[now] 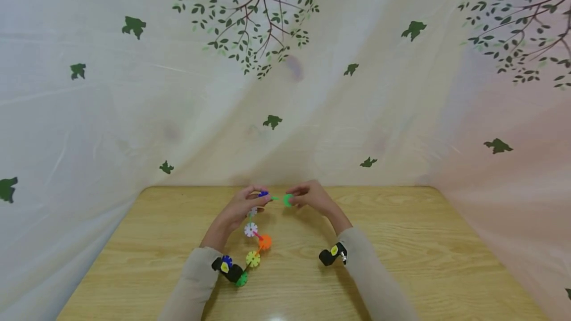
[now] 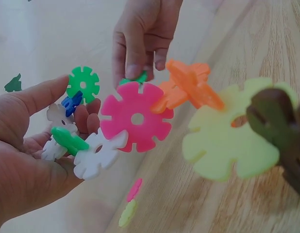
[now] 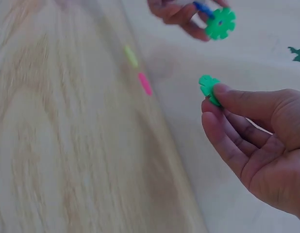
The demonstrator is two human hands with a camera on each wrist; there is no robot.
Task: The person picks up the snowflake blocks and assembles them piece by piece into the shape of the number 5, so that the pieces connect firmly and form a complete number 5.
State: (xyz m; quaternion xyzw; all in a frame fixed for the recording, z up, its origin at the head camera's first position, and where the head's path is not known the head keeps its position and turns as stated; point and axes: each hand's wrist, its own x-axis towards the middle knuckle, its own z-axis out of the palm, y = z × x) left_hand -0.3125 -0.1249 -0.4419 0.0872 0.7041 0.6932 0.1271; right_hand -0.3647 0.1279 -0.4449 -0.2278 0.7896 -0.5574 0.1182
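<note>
A chain of notched plastic flower discs hangs from my left hand (image 1: 238, 208), which pinches it near its far end by a blue disc (image 1: 263, 194). At that end a green disc (image 2: 83, 84) sticks out past the fingertips. Further along come white discs (image 1: 251, 230), a pink disc (image 2: 137, 117), an orange disc (image 1: 265, 241) and a yellow disc (image 1: 253, 259). In my right hand (image 1: 314, 197) a loose green disc (image 3: 208, 89) is pinched between thumb and fingers. A small gap separates it from the chain's green end.
A loose pink disc (image 3: 145, 83) and a yellow one (image 3: 131, 56) lie by the far edge of the wooden table (image 1: 379, 241). Behind the table hangs a pale curtain (image 1: 312, 133) with leaf prints. The chain's near end passes by the camera (image 1: 232, 272) on the left wrist.
</note>
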